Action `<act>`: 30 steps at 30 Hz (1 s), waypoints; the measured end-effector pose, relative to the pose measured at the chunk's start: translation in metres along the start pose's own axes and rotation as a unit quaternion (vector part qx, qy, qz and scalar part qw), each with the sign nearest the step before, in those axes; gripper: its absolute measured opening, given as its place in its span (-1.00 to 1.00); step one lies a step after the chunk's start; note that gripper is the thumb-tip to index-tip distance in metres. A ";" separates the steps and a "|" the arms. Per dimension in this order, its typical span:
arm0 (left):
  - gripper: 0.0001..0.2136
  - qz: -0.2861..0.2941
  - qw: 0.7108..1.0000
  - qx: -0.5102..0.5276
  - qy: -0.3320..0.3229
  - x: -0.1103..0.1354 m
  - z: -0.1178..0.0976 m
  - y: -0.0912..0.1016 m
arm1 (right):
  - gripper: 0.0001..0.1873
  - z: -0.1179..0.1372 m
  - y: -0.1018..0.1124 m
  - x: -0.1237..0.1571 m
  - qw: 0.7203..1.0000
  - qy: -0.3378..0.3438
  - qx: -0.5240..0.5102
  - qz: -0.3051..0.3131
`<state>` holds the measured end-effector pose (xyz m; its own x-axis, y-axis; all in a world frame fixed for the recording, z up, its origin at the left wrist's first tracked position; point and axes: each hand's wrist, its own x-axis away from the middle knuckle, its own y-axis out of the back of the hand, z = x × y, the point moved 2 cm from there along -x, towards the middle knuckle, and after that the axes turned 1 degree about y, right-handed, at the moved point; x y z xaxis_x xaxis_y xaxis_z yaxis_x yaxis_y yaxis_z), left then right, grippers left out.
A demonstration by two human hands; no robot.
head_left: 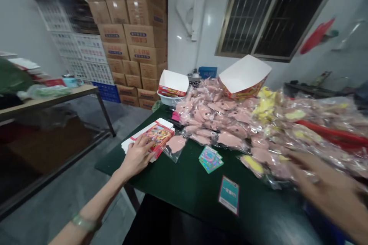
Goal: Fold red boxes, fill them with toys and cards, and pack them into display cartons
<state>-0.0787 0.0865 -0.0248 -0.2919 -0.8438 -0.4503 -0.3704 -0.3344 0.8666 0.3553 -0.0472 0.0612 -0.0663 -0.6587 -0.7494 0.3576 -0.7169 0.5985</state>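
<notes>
My left hand (137,157) lies with fingers stretched out on a stack of flat red and yellow printed cartons (155,136) at the left end of the dark green table (184,187). One pink toy in a clear bag (176,144) rests beside the stack. My right hand (324,189) is blurred at the right, fingers spread, over the near edge of a big heap of bagged pink and yellow toys (244,122). A small pile of shiny cards (211,159) and a single teal card (229,194) lie between the hands.
Two folded-up open cartons (244,74) (173,83) sit on top of the heap, one in a white bowl. A wooden bench (51,97) stands left with a gap of grey floor. Stacked cardboard boxes (129,38) fill the back wall. A red tray rim (330,134) shows under bags.
</notes>
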 end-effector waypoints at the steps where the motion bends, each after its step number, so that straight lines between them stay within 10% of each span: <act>1: -0.71 0.012 1.000 -0.008 0.009 0.000 0.004 -0.003 | -0.82 0.023 -0.023 -0.005 0.997 0.035 -0.052 0.042; 5: -0.69 0.034 0.998 -0.022 0.038 0.007 0.008 -0.016 | -0.73 0.130 -0.153 -0.044 0.950 0.058 -0.162 0.261; 8: -0.69 0.028 0.998 -0.023 0.058 0.016 0.004 -0.022 | -0.69 0.193 -0.237 -0.075 0.942 0.053 -0.139 0.300; 14: -0.70 0.017 0.996 0.000 0.086 0.026 0.000 -0.028 | -0.62 0.241 -0.315 -0.092 0.950 -0.015 -0.033 0.311; 21: -0.59 -0.096 0.992 0.075 0.017 0.040 -0.001 -0.016 | -0.82 0.236 -0.289 -0.129 0.949 -0.059 -0.057 0.304; 25: -0.48 -0.275 0.961 0.041 0.013 0.039 -0.014 0.027 | -0.78 0.233 -0.229 -0.132 0.951 -0.015 -0.124 0.281; 30: -0.36 -0.318 0.948 0.017 -0.019 0.032 -0.058 0.051 | -0.77 0.233 -0.144 -0.091 0.899 0.028 -0.339 0.275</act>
<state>-0.0558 0.0185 0.0172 -0.0314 -0.4606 -0.8871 -0.5091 -0.7564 0.4107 0.0923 0.0628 0.1087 0.3333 -0.8453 -0.4176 0.8095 0.0295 0.5864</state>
